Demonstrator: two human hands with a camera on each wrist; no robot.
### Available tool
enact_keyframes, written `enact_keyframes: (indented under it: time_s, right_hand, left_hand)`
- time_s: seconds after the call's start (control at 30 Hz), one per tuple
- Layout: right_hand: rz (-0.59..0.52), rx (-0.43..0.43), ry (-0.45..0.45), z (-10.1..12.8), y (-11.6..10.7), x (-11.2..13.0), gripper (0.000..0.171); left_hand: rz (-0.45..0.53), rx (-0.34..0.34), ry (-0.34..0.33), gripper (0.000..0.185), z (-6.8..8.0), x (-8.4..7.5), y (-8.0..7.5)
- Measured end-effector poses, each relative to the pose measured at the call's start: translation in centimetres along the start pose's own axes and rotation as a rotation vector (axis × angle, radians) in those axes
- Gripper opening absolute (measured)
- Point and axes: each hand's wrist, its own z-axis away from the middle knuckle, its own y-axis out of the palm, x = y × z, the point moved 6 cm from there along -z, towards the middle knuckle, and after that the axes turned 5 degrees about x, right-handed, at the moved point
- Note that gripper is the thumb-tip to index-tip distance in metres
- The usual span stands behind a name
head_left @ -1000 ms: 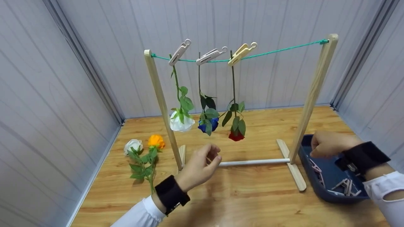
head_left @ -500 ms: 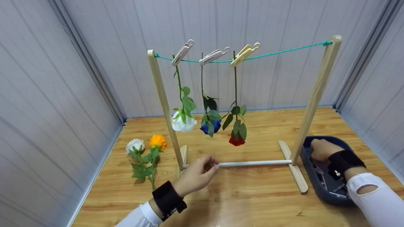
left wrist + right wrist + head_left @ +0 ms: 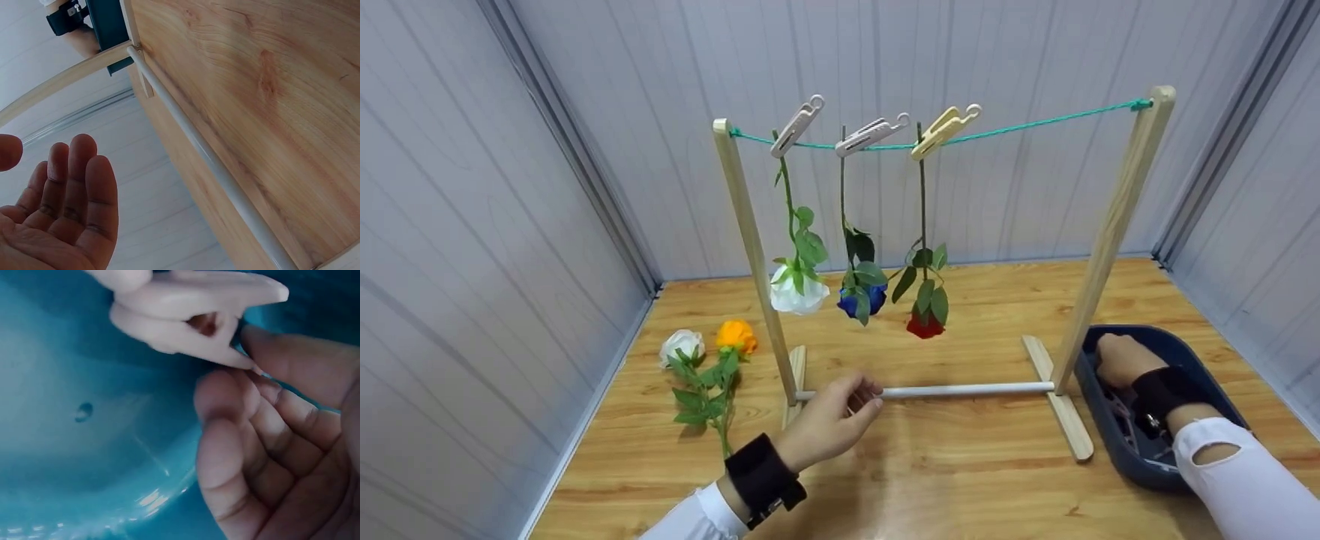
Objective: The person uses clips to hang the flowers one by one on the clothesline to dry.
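Note:
My right hand (image 3: pixel 1114 358) is down inside the dark blue tray (image 3: pixel 1185 337). In the right wrist view its thumb and curled forefinger (image 3: pixel 222 396) pinch the thin end of a pale clothespin (image 3: pixel 185 320) lying in the tray (image 3: pixel 84 455). My left hand (image 3: pixel 866 397) hovers just in front of the white rod (image 3: pixel 960 390) at the rack's base. Its fingers (image 3: pixel 84 185) are relaxed and hold nothing. A white rose (image 3: pixel 797 296), a blue rose (image 3: pixel 859 300) and a red rose (image 3: pixel 924 324) hang head down from the green string (image 3: pixel 1035 120), each clipped by a clothespin (image 3: pixel 874 133).
The wooden rack has a left post (image 3: pixel 750 247) and a right post (image 3: pixel 1110 232) on flat feet. A loose white rose (image 3: pixel 681 346) and an orange rose (image 3: pixel 735 335) lie on the wooden table left of the rack. Grey walls close in on three sides.
My right hand has sunk from the tray's rim down into the tray among the clothespins. My left hand dropped slightly toward the white rod.

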Motion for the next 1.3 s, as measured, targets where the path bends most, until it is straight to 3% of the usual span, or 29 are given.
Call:
enact_keyframes:
  time_s: [0.17,0.4,0.57,0.73,0.87,0.93,1.07,1.13,1.2,1.3]
  right_hand:
    - [0.008,-0.044,-0.038,0.7,-0.9,0.2,0.020]
    - [-0.078,-0.129,-0.049,3.8,-4.7,0.8,0.014]
    - [-0.136,-0.220,-0.063,6.5,-7.5,2.6,0.013]
    - [-0.227,-0.291,-0.134,9.5,-8.9,5.6,0.015]
    - [-0.310,-0.355,-0.295,11.8,-9.1,9.2,0.008]
    - [-0.374,-0.357,-0.424,12.8,-8.8,11.4,0.005]
    - [-0.589,-0.328,-0.746,13.9,-7.5,15.8,0.017]
    - [-0.656,-0.316,-0.843,14.1,-6.6,17.5,0.020]
    - [-0.701,-0.312,-0.911,14.0,-5.6,19.1,0.022]
    - [-0.693,-0.335,-0.928,13.6,-3.9,20.9,0.019]
  left_hand:
    - [-0.001,0.004,0.003,0.018,-0.2,-0.2,0.1]
    - [-0.002,-0.001,-0.002,0.017,-0.4,-0.4,0.1]
    - [0.017,-0.023,0.021,0.017,-0.5,-0.8,0.0]
    - [0.043,-0.032,0.033,0.022,-0.6,-1.2,0.1]
    - [0.065,-0.027,0.039,0.027,-0.7,-1.5,0.2]
    - [0.071,-0.020,0.050,0.031,-0.8,-1.8,0.3]
    - [0.084,0.002,0.070,0.040,-1.0,-2.3,0.6]
    - [0.087,0.016,0.087,0.042,-1.1,-2.6,0.8]
    - [0.084,0.032,0.115,0.044,-1.1,-3.1,1.0]
    - [0.072,0.069,0.183,0.044,-1.0,-3.9,1.4]
